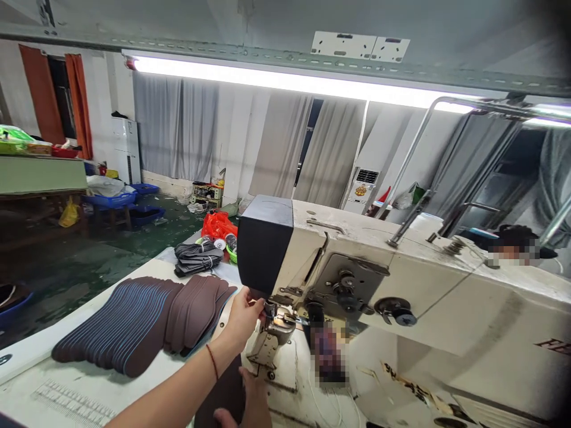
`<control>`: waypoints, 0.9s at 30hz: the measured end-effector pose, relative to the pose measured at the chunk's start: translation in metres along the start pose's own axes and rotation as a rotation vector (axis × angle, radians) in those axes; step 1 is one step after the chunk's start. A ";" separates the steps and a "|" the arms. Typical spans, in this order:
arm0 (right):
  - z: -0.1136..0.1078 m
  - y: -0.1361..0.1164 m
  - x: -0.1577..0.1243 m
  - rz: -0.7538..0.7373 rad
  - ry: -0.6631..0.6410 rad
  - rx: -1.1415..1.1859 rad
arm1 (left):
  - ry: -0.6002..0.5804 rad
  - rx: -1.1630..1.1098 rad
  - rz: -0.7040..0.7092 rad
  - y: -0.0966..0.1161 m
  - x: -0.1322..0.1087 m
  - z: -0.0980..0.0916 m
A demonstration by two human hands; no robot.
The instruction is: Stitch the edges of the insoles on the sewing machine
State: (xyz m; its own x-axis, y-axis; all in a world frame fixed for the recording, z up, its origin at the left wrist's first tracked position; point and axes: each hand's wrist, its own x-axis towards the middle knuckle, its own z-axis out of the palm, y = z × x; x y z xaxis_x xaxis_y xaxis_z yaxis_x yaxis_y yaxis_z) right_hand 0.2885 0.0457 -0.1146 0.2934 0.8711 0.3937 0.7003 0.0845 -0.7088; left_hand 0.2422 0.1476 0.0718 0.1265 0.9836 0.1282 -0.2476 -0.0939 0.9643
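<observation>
My left hand (246, 315), with a reddish-brown cord at its wrist, reaches to the needle area of a sewing machine (307, 255). Its thumb and fingers are pinched together beside the lit presser foot (281, 318); what they hold is hidden. Lower down, my right hand (254, 404) is partly cut off by the bottom edge. Its thumb and fingers are spread, over or against a dark brown piece of material (225, 389) in front of the machine bed. To the left lies a fanned stack of curved brown pieces (129, 321) with light blue edges.
Behind the stack sit bundled dark pieces (198, 257), a red plastic bag (218, 224) and thread spools. A printed ruler (71, 401) marks the white table's front left. A lamp tube (267, 77) hangs above. Another person's dark hair (515, 238) shows behind the machine.
</observation>
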 end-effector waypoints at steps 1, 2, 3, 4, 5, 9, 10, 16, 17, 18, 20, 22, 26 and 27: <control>0.000 0.000 0.000 0.010 -0.004 0.032 | 0.035 0.040 0.028 0.002 0.003 -0.007; 0.000 0.000 0.000 0.017 -0.004 0.064 | 0.066 0.087 0.051 0.004 0.005 -0.019; -0.002 0.001 0.001 0.021 -0.001 0.099 | 0.087 0.143 0.066 0.006 0.007 -0.034; -0.003 0.001 0.003 0.019 0.001 0.141 | 0.098 0.209 0.069 0.007 0.007 -0.052; -0.005 0.002 0.004 0.026 0.000 0.187 | 0.101 0.290 0.055 0.006 0.006 -0.073; -0.009 0.001 0.012 0.202 0.012 0.438 | 0.148 0.687 -0.080 -0.011 -0.012 -0.142; -0.010 0.000 0.015 0.259 0.016 0.521 | 0.181 0.762 -0.095 -0.015 -0.019 -0.150; -0.034 -0.015 0.033 0.356 -0.024 0.755 | 0.116 1.055 0.060 -0.014 -0.051 -0.113; -0.042 -0.019 0.035 0.359 -0.033 0.787 | 0.000 0.929 0.002 -0.012 -0.056 -0.101; -0.050 -0.024 0.036 0.361 -0.038 0.817 | -0.107 0.736 -0.084 -0.009 -0.061 -0.089; -0.067 -0.034 0.039 0.357 -0.038 0.853 | -0.233 0.343 -0.227 -0.004 -0.069 -0.068; -0.083 -0.043 0.041 0.341 -0.034 0.844 | -0.241 0.105 -0.273 0.002 -0.073 -0.055; -0.112 -0.048 0.054 0.230 0.052 0.655 | -0.291 0.008 -0.281 0.019 -0.064 -0.043; -0.118 -0.047 0.058 0.190 0.067 0.591 | -0.306 0.011 -0.280 0.022 -0.060 -0.042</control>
State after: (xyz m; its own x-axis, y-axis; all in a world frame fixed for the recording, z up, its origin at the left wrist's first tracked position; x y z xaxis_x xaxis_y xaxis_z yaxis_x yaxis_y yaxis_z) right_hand 0.3495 0.0356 0.0101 0.4312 0.8666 0.2513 0.1591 0.2012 -0.9665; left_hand 0.1890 0.0931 0.0752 0.4672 0.8807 -0.0780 -0.1527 0.1673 0.9740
